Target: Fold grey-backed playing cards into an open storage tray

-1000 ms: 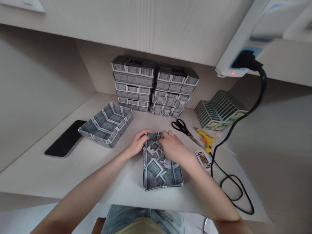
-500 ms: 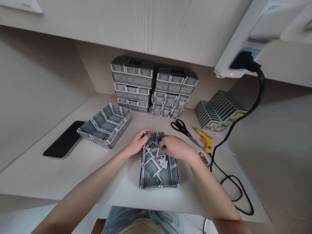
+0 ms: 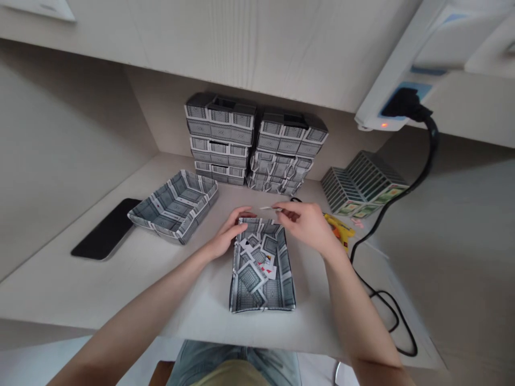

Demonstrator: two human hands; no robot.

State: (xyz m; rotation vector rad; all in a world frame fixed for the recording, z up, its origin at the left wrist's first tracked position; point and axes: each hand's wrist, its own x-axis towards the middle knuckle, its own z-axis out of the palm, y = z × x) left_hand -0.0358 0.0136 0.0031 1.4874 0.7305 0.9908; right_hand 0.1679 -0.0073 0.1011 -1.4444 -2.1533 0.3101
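pinching thin card (image 3: 270, 208) over card tray (image 3: 261, 303)
nipping with right hand (image 3: 309, 228) fingertips, gripping rim with curled left hand (image 3: 225, 238); counting a second tray (image 3: 175, 206), two box stacks (image 3: 220, 138), one phone (image 3: 105, 229)

Soft even light from above, pale desk (image 3: 80, 289) bright, recess under shelf (image 3: 281, 43) dimmer, faint shadows, strong wide-angle bending at edges, right hand (image 3: 309, 228) slightly blurred, corners soft.

Body check: bare arms, lap showing at the bottom edge.
Left hand (image 3: 223, 240) and right hand (image 3: 310, 226) are showing bare, with forearms uncovered right up to the frame edge; person is wearing blue denim jeans (image 3: 209, 358) and a khaki-yellow top (image 3: 237, 376).
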